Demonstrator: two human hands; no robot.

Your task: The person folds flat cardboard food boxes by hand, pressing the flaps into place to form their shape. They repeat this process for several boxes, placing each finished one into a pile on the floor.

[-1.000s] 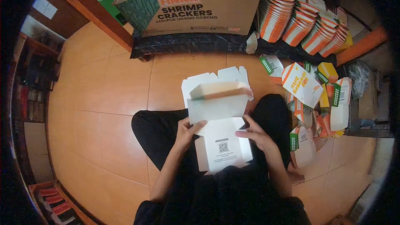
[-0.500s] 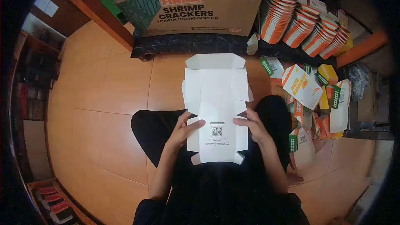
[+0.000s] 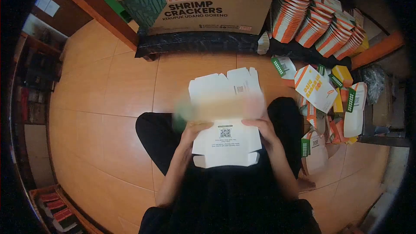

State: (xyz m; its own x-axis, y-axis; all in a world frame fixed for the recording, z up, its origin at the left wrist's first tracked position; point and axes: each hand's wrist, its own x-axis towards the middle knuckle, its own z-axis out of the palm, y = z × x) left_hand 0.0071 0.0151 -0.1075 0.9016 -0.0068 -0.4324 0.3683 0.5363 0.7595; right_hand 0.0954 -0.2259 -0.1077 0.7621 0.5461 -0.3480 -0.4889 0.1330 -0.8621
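Observation:
A white carton blank (image 3: 225,147) printed with a QR code is spread above my lap. My left hand (image 3: 191,133) grips its left edge, thumb on top and the other fingers hidden or smeared. On the opposite edge my right hand (image 3: 263,128) holds it the same way. The middle of the blank is blurred by motion, with a pale orange smear and a green patch at its left. Beyond the blur lies a white panel (image 3: 212,84) with notched edges and small print; how it joins the near part cannot be made out.
Loose printed cartons (image 3: 316,89) lie heaped on the floor at the right. Behind them, nested stacks of orange-and-white cartons (image 3: 290,17) stand beside a large shrimp crackers box (image 3: 203,8) on a low black-covered bench (image 3: 195,43). Wooden posts (image 3: 99,13) frame the bench.
The blank's far end has changed shape: its wide end flap is gone from sight and a printed, notched panel shows instead. Its middle has become blurred. Both hands stay on the side edges.

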